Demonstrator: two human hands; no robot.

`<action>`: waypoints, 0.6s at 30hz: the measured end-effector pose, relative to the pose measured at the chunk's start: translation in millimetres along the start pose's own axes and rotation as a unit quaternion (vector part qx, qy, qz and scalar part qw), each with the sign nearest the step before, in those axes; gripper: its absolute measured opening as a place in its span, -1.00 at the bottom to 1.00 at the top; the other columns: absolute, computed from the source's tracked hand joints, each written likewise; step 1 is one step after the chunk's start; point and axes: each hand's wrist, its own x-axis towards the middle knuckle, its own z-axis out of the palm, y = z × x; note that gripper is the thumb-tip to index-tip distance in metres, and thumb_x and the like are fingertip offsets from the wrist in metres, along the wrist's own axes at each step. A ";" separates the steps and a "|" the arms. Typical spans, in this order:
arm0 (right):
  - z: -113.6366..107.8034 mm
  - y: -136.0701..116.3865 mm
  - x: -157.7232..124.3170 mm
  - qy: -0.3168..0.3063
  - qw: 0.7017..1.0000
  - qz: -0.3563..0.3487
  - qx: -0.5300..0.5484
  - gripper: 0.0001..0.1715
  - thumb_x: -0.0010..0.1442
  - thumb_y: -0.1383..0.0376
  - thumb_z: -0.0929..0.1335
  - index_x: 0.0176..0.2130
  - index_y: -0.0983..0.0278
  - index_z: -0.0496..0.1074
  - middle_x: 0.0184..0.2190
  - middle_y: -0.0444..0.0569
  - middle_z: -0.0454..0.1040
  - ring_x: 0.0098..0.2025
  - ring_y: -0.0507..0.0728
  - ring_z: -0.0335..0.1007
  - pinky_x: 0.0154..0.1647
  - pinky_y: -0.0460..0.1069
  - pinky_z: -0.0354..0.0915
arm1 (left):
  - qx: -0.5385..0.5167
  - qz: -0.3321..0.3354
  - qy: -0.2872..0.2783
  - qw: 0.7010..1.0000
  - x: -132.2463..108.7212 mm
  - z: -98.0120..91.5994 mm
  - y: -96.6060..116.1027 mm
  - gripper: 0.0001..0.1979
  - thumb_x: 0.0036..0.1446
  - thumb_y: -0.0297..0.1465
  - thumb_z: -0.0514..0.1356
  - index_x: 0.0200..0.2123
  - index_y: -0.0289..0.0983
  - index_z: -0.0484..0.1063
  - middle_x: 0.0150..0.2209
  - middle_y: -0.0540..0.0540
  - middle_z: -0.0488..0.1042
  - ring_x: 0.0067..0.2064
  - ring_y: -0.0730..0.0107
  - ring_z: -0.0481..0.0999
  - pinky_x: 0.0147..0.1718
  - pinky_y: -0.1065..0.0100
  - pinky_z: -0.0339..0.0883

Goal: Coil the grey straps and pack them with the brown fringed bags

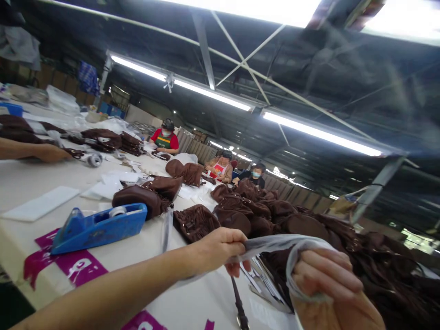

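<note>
My left hand (220, 247) pinches one end of a strip of thin translucent plastic film (271, 243). The strip stretches across to my right hand (330, 279), looping around its bent fingers. Below my left hand hangs a dark brown strap (239, 302) with a metal buckle; whether the hand touches it I cannot tell. Behind the film lies a stack of white papers or cards (266, 282), partly hidden. A brown gathered bag (195, 222) rests on the table just beyond my left hand.
A blue tape dispenser (99, 229) stands on the white table (20, 233) over purple printed tape. Brown bags (261, 211) are heaped along the right. At left reaches a co-worker's arm (30, 151) near a tape roll (95, 160). Several people sit farther back.
</note>
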 end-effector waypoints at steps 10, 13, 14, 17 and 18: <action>23.1 -16.1 31.5 -0.111 0.992 -0.005 0.056 -0.84 0.18 0.45 0.38 -0.28 0.21 0.35 -0.36 -0.27 0.50 -0.27 -0.11 0.53 0.14 -0.05 0.36 | -0.008 -0.055 0.007 0.998 12.0 -9.7 -2.7 -0.55 0.02 0.00 0.20 -0.40 -0.33 0.38 -0.70 0.11 0.22 -0.72 0.60 0.09 -0.74 0.53 -0.04; 27.3 -19.0 29.0 -0.185 0.974 0.033 0.126 -0.73 0.23 0.59 0.29 -0.29 0.22 0.31 -0.37 -0.30 0.51 -0.32 -0.18 0.52 0.02 -0.17 0.40 | 0.011 -0.011 0.054 0.998 8.9 -13.4 2.6 -0.51 0.12 0.00 0.09 -0.12 -0.30 0.38 -0.71 0.21 0.06 -0.72 0.60 -0.07 -0.75 0.54 -0.16; 30.2 -19.9 26.5 -0.203 0.967 0.045 0.145 -0.71 0.23 0.61 0.27 -0.29 0.21 0.30 -0.37 -0.29 0.52 -0.33 -0.18 0.52 -0.03 -0.19 0.41 | 0.040 0.021 0.040 0.998 5.9 -13.6 4.3 -0.47 0.12 -0.01 0.11 -0.01 -0.28 0.35 -0.68 0.20 0.08 -0.70 0.60 -0.05 -0.73 0.54 -0.13; 39.2 -20.3 16.6 -0.214 0.959 0.061 0.174 -0.71 0.24 0.60 0.25 -0.27 0.21 0.29 -0.34 -0.26 0.53 -0.30 -0.15 0.53 -0.04 -0.16 0.43 | 0.254 0.155 0.005 0.955 -4.5 -14.7 8.3 -0.37 0.09 -0.16 0.25 0.21 -0.19 0.23 -0.49 0.10 0.30 -0.55 0.57 0.16 -0.56 0.52 0.10; 41.1 -19.5 13.1 -0.208 0.960 0.060 0.176 -0.72 0.25 0.59 0.26 -0.27 0.20 0.29 -0.34 -0.26 0.53 -0.29 -0.15 0.53 -0.03 -0.16 0.42 | 0.334 0.195 0.009 0.922 -7.0 -15.9 9.5 -0.39 0.13 -0.25 0.24 0.24 -0.16 0.20 -0.41 0.05 0.36 -0.49 0.53 0.23 -0.48 0.51 0.15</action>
